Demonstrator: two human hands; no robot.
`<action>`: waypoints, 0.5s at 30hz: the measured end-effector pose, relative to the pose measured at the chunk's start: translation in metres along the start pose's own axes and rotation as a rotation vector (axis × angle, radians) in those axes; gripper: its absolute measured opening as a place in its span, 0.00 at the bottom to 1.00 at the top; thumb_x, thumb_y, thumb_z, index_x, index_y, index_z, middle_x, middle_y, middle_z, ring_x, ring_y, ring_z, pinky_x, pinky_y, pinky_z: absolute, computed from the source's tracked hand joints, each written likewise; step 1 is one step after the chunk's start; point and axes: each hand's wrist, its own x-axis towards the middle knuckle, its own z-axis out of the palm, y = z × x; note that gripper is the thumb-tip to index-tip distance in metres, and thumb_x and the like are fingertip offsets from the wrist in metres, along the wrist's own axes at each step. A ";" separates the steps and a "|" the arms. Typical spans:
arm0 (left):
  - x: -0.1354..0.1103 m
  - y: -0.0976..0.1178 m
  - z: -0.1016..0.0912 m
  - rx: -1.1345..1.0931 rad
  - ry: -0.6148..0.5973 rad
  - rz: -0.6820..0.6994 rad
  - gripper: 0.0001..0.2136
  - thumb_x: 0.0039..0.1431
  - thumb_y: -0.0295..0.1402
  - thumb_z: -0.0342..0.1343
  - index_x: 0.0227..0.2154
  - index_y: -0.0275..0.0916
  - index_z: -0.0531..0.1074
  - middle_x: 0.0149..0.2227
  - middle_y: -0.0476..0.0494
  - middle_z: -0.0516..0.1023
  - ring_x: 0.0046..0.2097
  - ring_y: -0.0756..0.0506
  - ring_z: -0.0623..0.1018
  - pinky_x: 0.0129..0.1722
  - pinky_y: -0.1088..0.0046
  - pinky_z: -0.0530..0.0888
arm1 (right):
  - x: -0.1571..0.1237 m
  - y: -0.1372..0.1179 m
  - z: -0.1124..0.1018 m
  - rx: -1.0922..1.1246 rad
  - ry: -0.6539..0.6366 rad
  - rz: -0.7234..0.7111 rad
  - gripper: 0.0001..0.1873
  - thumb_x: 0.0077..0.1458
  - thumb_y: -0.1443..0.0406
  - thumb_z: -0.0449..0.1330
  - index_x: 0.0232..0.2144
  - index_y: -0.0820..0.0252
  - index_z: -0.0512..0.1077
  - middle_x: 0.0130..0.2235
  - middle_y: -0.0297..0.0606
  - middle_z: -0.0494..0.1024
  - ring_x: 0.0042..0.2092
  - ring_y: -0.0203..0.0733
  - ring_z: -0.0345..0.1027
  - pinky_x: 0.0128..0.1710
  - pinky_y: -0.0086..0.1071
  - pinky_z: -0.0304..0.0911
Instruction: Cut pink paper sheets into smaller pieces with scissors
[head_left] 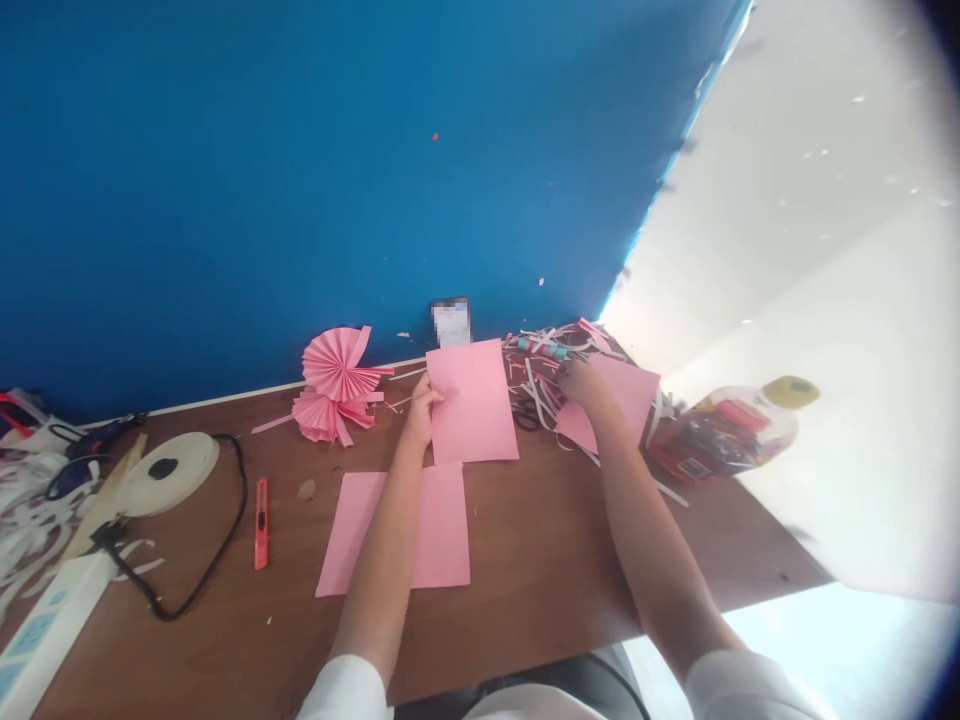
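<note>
My left hand (424, 405) is closed on the left edge of a pink paper sheet (472, 405), thumb on its front. Below it, another pink sheet (442, 530) lies on the table, partly covered by my left forearm. My right hand (576, 382) is over paper scraps (551, 390) at the left edge of a third pink sheet (630, 390). Its fingers are curled downward; what they grip, if anything, is hidden. Black-handled scissors (527, 415) lie among the scraps between my hands. Two pleated pink paper fans (337, 362) rest by the wall, left of my left hand.
A red box cutter (261, 525) lies on the brown table (540, 560). At left are a white power strip (56, 625), a black cord (232, 540) and a round white reel (176, 480). A clear jar (720, 435) with a yellow lid is at right. A phone (451, 322) leans on the blue wall.
</note>
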 end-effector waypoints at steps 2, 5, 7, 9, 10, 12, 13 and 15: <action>-0.001 0.001 0.002 -0.001 -0.003 -0.010 0.25 0.35 0.26 0.49 0.43 0.40 0.70 0.41 0.48 0.76 0.39 0.45 0.75 0.38 0.69 0.71 | -0.001 -0.002 -0.002 -0.004 0.024 -0.020 0.14 0.53 0.67 0.50 0.37 0.62 0.74 0.36 0.47 0.78 0.33 0.43 0.69 0.30 0.29 0.55; -0.002 0.003 0.003 0.006 -0.003 -0.019 0.26 0.35 0.25 0.49 0.44 0.41 0.69 0.39 0.48 0.76 0.39 0.45 0.75 0.38 0.68 0.71 | -0.003 -0.005 -0.007 0.009 0.103 -0.044 0.15 0.54 0.67 0.49 0.38 0.63 0.74 0.36 0.47 0.78 0.34 0.44 0.68 0.30 0.29 0.55; -0.001 0.002 0.003 0.012 -0.002 -0.025 0.27 0.35 0.25 0.49 0.44 0.41 0.69 0.38 0.48 0.77 0.38 0.45 0.75 0.38 0.68 0.72 | -0.005 -0.006 -0.011 0.015 0.115 -0.048 0.15 0.54 0.67 0.49 0.39 0.64 0.74 0.36 0.47 0.77 0.35 0.44 0.69 0.31 0.29 0.55; -0.001 0.002 0.002 0.018 -0.004 -0.032 0.27 0.35 0.25 0.49 0.45 0.40 0.69 0.36 0.48 0.77 0.38 0.45 0.75 0.39 0.67 0.72 | -0.008 -0.006 -0.014 0.027 0.070 -0.059 0.14 0.54 0.67 0.51 0.39 0.64 0.73 0.36 0.47 0.78 0.35 0.44 0.69 0.32 0.29 0.56; -0.001 0.002 0.002 0.020 -0.007 -0.035 0.27 0.35 0.25 0.49 0.45 0.40 0.69 0.36 0.48 0.77 0.38 0.45 0.75 0.39 0.67 0.72 | -0.010 -0.006 -0.016 0.035 0.036 -0.068 0.14 0.55 0.66 0.52 0.40 0.63 0.73 0.36 0.46 0.78 0.35 0.44 0.69 0.33 0.29 0.57; -0.001 0.001 0.002 0.020 -0.017 -0.039 0.28 0.35 0.25 0.49 0.46 0.40 0.69 0.36 0.48 0.77 0.39 0.45 0.76 0.39 0.67 0.71 | -0.013 -0.005 -0.019 0.046 -0.029 -0.080 0.13 0.56 0.63 0.53 0.41 0.62 0.73 0.36 0.45 0.78 0.36 0.44 0.69 0.35 0.29 0.58; -0.001 0.001 0.002 0.019 -0.022 -0.041 0.28 0.36 0.25 0.49 0.46 0.40 0.69 0.37 0.48 0.77 0.39 0.45 0.76 0.39 0.67 0.71 | -0.014 -0.005 -0.020 0.045 -0.050 -0.079 0.14 0.57 0.62 0.54 0.41 0.62 0.73 0.36 0.45 0.78 0.36 0.44 0.69 0.36 0.29 0.58; -0.001 0.001 0.001 0.019 -0.027 -0.042 0.28 0.36 0.25 0.49 0.47 0.40 0.69 0.37 0.48 0.77 0.39 0.45 0.76 0.39 0.68 0.71 | -0.015 -0.005 -0.022 0.026 -0.073 -0.074 0.14 0.58 0.61 0.53 0.40 0.62 0.74 0.36 0.46 0.78 0.37 0.45 0.69 0.37 0.30 0.59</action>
